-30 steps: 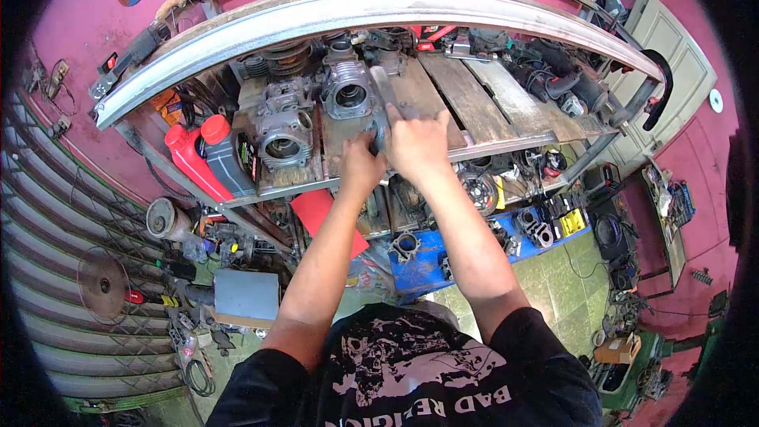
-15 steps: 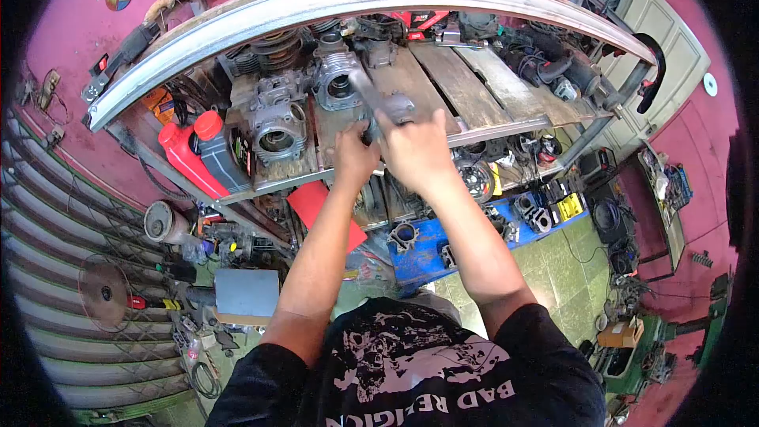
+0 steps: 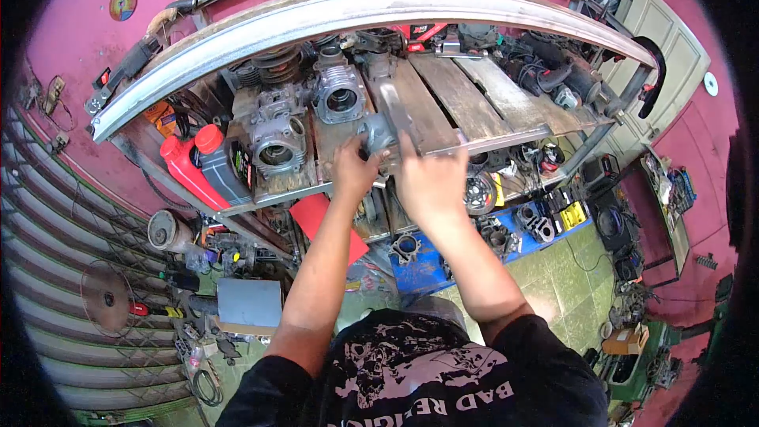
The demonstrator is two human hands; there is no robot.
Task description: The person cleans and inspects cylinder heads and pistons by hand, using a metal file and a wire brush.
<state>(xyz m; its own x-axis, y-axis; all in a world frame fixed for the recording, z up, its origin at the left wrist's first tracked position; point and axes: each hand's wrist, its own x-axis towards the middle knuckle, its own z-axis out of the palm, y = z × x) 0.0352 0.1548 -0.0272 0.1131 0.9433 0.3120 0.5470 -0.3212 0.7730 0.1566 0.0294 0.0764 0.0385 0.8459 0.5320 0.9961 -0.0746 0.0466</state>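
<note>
My left hand [image 3: 355, 168] is closed around a rounded grey metal engine part [image 3: 375, 131] at the front edge of the bench. In my right hand [image 3: 431, 183] is a long flat file-like metal bar [image 3: 397, 113], blurred by motion, its far end pointing away from me. The bar runs along the right side of the grey part and overlaps it in this view. My right index finger stretches along the bar. Just beyond my hands stands a finned engine cylinder [image 3: 340, 95], and left of it an engine casting [image 3: 278, 142] with a round bore.
Red and dark oil bottles [image 3: 212, 150] stand at the left end of the wooden bench [image 3: 462, 99]. A metal beam [image 3: 379, 4] crosses above it. Power tools [image 3: 557, 87] lie at the right. Below, a blue board [image 3: 419, 269] carries several metal parts.
The grey part has moved left and slightly nearer to me. The flat bar has swung more upright and shifted right, with my right hand moving right and down.
</note>
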